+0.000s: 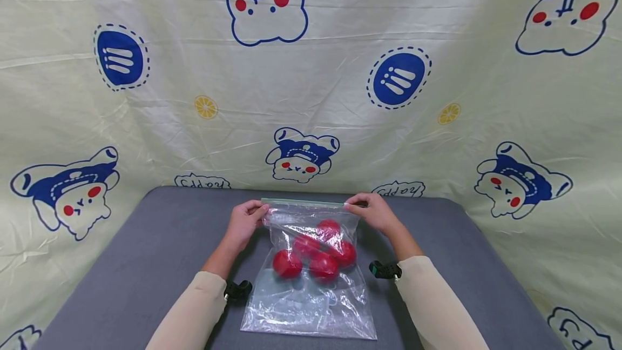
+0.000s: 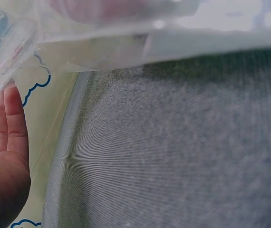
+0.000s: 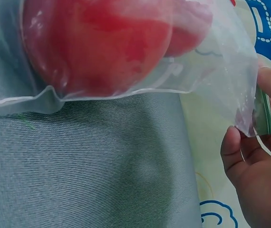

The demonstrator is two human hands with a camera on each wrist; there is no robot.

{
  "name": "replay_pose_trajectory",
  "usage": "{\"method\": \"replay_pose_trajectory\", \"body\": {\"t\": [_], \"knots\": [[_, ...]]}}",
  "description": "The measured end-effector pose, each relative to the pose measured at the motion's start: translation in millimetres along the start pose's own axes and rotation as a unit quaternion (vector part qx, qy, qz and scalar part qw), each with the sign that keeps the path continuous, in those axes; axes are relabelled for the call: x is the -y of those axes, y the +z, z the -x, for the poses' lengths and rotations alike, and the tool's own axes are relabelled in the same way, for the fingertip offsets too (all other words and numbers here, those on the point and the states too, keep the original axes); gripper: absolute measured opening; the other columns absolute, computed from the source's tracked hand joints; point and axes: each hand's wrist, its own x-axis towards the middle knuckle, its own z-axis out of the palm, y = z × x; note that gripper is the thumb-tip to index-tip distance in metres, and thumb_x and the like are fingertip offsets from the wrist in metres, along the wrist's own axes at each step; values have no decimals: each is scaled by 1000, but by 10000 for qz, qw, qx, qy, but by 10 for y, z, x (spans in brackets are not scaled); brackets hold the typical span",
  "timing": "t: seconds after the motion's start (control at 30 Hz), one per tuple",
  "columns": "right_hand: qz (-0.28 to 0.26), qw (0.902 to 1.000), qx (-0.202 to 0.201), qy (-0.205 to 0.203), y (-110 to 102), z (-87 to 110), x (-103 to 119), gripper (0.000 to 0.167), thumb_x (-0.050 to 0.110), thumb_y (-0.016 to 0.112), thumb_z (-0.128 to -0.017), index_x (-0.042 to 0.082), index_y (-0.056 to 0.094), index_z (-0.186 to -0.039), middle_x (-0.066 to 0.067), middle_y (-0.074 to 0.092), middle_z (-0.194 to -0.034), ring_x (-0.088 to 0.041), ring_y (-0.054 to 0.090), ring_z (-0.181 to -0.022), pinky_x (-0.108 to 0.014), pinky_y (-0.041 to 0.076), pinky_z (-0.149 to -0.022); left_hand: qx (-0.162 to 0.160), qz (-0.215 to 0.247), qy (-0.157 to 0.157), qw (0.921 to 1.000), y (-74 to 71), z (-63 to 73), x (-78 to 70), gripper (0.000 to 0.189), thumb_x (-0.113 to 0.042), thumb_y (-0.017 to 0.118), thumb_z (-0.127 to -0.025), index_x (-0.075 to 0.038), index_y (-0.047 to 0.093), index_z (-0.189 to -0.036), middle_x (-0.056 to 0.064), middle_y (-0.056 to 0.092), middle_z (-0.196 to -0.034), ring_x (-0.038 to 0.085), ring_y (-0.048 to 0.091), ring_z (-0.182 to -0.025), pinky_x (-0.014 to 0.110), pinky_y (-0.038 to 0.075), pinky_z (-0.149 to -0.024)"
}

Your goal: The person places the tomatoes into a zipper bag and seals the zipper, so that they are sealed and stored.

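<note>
A clear plastic zip bag [image 1: 291, 309] lies on the grey table, its mouth toward the far edge. Inside it are several round, shiny red objects [image 1: 287, 264], grouped in the middle and upper part; their exact kind is unclear through the plastic. At the top runs a greenish zip strip [image 1: 306, 202]. My left hand [image 1: 244, 223] pinches the strip's left end between thumb and fingers. The right end is pinched by my right hand [image 1: 376, 212]. The right wrist view shows the green strip end [image 3: 264, 111] between those fingers; the left wrist view catches only part of the left hand [image 2: 4, 161].
The grey cloth-covered table [image 1: 146, 274] spreads out on both sides of the bag. Behind it and at its sides hangs a pale curtain [image 1: 165, 139] printed with cartoon figures and orange slices. A dark wrist camera [image 1: 238, 290] sits on each wrist.
</note>
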Motion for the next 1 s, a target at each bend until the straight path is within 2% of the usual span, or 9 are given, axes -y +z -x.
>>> {"method": "replay_pose_trajectory", "body": {"t": [0.2,0.37,0.57,0.7,1.0], "knots": [[-127,9999,-66,-62,-5,14,-56,30,36,73,-96,11,75,-112,-10,71,-115,-25,61,-101,-33,53,-84,-39,-79,32,10000,-1,-2,9,21,-6,66,-99,11,67,-112,-1,76,-86,7,67,-72,22,59,-68],[-302,9994,-114,-131,-2,19,-100,31,36,74,-96,10,75,-112,-12,70,-114,-25,59,-96,-32,52,-81,-56,-112,-42,9999,-2,-9,13,21,-7,67,-99,10,68,-112,0,75,-87,8,67,-74,22,59,-69],[-654,9975,-182,-168,-18,20,-138,33,34,73,-96,6,74,-114,-14,70,-112,-23,60,-94,-45,57,-87,-38,-75,22,10000,3,-16,-1,22,-6,66,-99,11,67,-113,0,76,-86,7,68,-73,21,58,-68],[-836,9962,-202,-141,-33,23,-153,35,35,72,-97,5,73,-116,-15,69,-112,-23,61,-94,-54,56,-93,-34,-51,31,10000,4,-19,1,22,-6,66,-99,11,67,-113,-2,75,-85,7,68,-73,22,59,-69],[-934,9954,-180,-62,-53,52,-167,37,37,71,-98,6,71,-118,-13,67,-110,-27,62,-94,-55,55,-94,-58,-39,31,10000,10,-19,-9,20,-5,66,-99,9,68,-112,-3,75,-84,8,68,-73,23,59,-69]]}}
